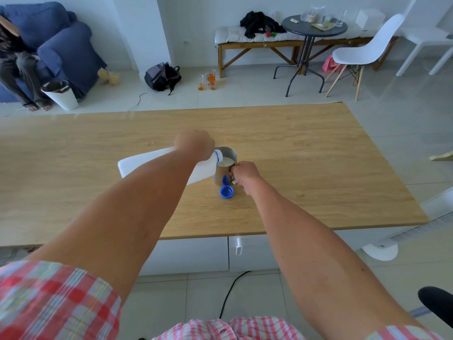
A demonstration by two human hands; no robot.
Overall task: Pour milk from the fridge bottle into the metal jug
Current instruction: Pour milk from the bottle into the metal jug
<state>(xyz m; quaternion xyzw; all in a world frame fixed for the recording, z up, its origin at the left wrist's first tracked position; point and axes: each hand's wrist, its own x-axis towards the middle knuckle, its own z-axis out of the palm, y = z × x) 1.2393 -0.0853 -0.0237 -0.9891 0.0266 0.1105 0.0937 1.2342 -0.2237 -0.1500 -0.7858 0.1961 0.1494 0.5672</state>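
The right hand point(245, 175) pinches the handle of the small shiny steel jug point(226, 165), probably to steady it on the pale wooden table point(318, 155). The left hand point(195, 144) grips the white plastic milk bottle point(152, 163), tipped mouth-first over the jug's rim; milk shows inside. Its blue screw cap point(227, 192) lies just beside. No readable label.
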